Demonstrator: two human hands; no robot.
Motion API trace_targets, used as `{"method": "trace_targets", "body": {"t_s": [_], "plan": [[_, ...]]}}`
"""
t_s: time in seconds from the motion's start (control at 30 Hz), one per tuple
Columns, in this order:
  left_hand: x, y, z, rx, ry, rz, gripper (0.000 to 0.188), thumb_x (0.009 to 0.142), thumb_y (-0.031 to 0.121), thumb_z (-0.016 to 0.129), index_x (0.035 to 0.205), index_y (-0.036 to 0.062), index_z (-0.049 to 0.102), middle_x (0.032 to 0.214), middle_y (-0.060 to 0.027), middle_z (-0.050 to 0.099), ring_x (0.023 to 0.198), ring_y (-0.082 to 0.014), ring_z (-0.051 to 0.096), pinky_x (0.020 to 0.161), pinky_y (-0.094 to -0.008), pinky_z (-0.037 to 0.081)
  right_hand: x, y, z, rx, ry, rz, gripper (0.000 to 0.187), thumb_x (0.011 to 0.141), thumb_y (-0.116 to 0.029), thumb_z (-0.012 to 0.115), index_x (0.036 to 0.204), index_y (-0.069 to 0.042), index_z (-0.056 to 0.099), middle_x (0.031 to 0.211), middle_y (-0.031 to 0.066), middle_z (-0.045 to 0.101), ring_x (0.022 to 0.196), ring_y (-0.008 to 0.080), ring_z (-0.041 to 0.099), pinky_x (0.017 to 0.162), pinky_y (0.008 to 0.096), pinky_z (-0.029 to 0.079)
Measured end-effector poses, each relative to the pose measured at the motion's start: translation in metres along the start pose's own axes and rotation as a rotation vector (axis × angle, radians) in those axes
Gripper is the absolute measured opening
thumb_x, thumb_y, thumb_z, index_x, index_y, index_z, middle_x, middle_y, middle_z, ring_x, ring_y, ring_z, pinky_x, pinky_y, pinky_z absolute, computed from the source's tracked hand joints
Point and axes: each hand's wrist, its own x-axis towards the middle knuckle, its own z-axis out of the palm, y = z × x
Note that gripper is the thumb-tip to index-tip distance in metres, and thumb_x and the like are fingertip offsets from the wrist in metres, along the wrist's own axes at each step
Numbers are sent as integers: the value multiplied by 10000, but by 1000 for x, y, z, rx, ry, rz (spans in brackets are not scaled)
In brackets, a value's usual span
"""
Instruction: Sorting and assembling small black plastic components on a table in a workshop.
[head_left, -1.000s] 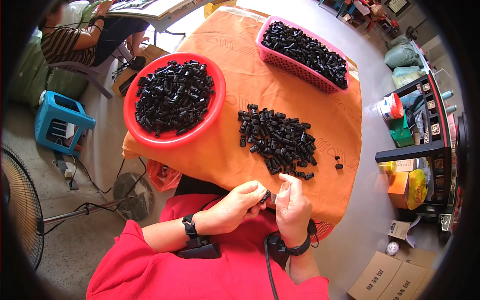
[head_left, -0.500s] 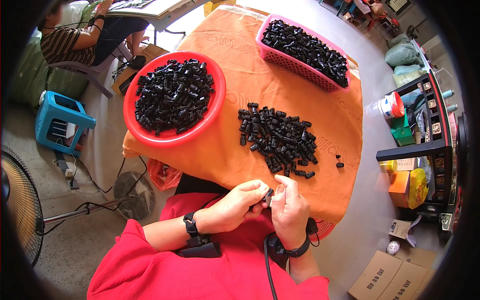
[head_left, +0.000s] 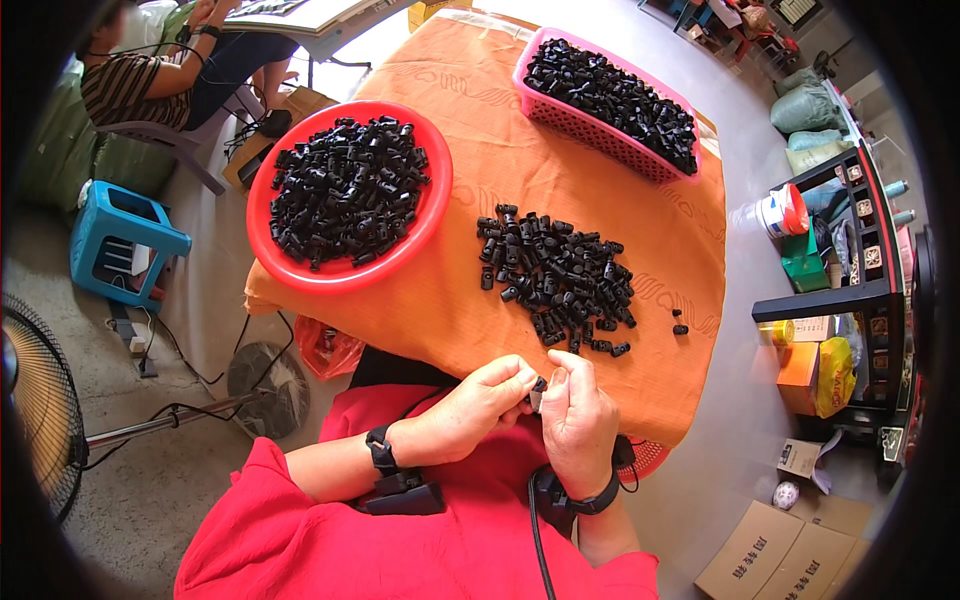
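Observation:
A small black cord lock [head_left: 540,383] is pinched between my two hands, just beyond the near edge of the orange-covered table. My left hand [head_left: 478,405] grips it with closed thumb and fingers. From the other side, my right hand [head_left: 580,425] closes on it, its index finger stretched upward. A greyish bit shows below the lock, too small to make out. Beyond my hands lies a loose pile of black cord locks [head_left: 555,275] on the orange cloth [head_left: 460,320]. Two small black pieces [head_left: 680,329] sit apart to the right.
A red basin [head_left: 440,215] full of black pieces stands at the left of the table. At the far right is a pink basket [head_left: 610,140] of similar pieces. A fan [head_left: 45,410] and a blue stool [head_left: 125,240] stand left; another person [head_left: 140,90] sits beyond.
My hands stay almost in place, still pinching the cord lock, with only a slight shift of the fingers. The piles and containers have not moved.

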Motion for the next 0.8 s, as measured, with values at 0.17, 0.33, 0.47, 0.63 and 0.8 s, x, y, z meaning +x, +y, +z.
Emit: {"method": "trace_targets", "body": {"t_s": [0.17,0.33,0.47,0.63,0.8], "plan": [[0,1,0,-34,-19,-14,174,1044,247,468,953,113,532,847,20,511,632,-48,363,535,-199,294,-2,3,0,20,0,7,250,891,-22,569,1139,-10,590,755,133,650,656,320,643,594,411,507],[1,6,-3,-190,-76,-136,189,1037,238,488,939,90,553,816,12,518,614,-57,382,499,-205,305,-1,7,-10,246,42,191,207,997,-54,479,1172,0,576,783,62,634,664,162,643,607,306,514],[1,6,-3,-214,-79,-138,185,1029,233,506,936,81,557,812,12,520,608,-61,388,498,-199,302,-3,8,-12,411,-40,228,160,1013,-84,500,1126,3,572,723,45,650,625,111,626,587,261,507],[1,2,-1,-178,-30,-78,166,1030,239,510,945,103,551,811,24,507,621,-57,388,495,-195,298,-4,5,-8,467,-93,216,132,979,-115,603,1049,-10,565,724,79,688,633,128,667,586,260,512],[3,-2,-5,-142,-61,-49,161,1034,246,506,948,117,550,805,35,493,630,-53,390,500,-192,295,-4,8,-6,385,-176,143,158,955,-141,653,1016,-32,557,740,78,699,678,154,705,586,285,527]]}}
